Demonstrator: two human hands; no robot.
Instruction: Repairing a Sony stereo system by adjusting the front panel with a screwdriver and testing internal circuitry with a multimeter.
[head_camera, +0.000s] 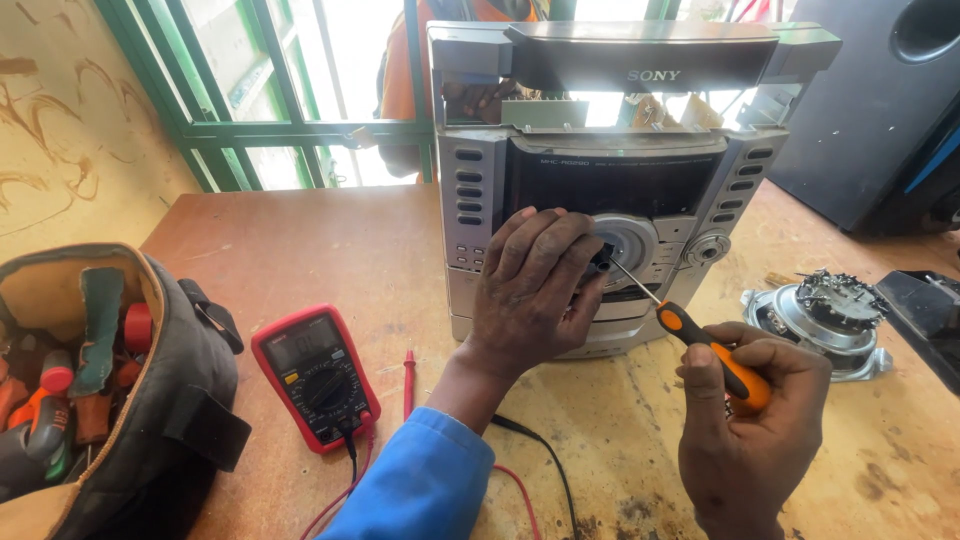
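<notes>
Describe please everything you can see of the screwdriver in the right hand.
The screwdriver has an orange and black handle, plastic by its look, and a thin bare metal shaft. The right hand grips the handle. It lies tilted, its tip pointing up and left to the front of the silver stereo, beside the round dial. The left hand covers the spot next to the tip.

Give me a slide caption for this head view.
Left hand on a silver stereo, right hand working a screwdriver at its dial.

Silver matt plastic stereo (610, 215), glossy dark display panel. Orange-black plastic handle, thin metal shaft on screwdriver (700, 345). Red plastic multimeter (312, 372). Worn, scuffed wooden table (300, 250). Dark cloth tool bag (190, 400).
</notes>
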